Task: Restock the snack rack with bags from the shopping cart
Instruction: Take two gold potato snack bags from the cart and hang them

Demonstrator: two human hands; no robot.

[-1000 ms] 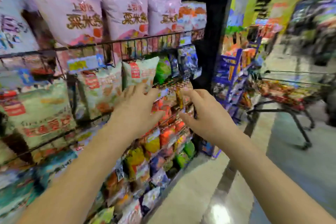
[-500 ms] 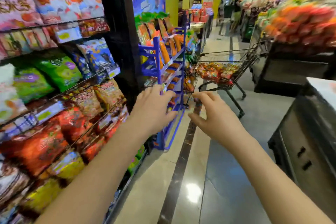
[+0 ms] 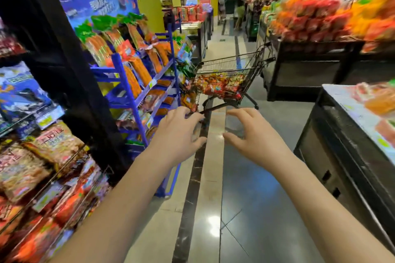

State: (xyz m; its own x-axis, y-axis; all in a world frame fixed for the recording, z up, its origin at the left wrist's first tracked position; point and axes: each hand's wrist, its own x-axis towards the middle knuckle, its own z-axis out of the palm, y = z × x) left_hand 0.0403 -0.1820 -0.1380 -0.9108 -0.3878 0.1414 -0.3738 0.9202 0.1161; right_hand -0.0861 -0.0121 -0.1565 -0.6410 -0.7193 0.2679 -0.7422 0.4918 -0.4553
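My left hand [image 3: 178,132] and right hand [image 3: 253,134] hold empty, fingers spread, aimed at the shopping cart [image 3: 226,79] for more bags [image 3: 215,86].

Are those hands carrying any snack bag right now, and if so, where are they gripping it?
Nothing is held. The left hand and right hand are both open and empty, fingers spread, with the shopping cart ahead, untouched.

A wire shopping cart [image 3: 233,74] stood upright in the aisle, part-filled with red and orange snack bags [image 3: 215,86], well apart from the crowded snack rack [image 3: 49,156] at left.
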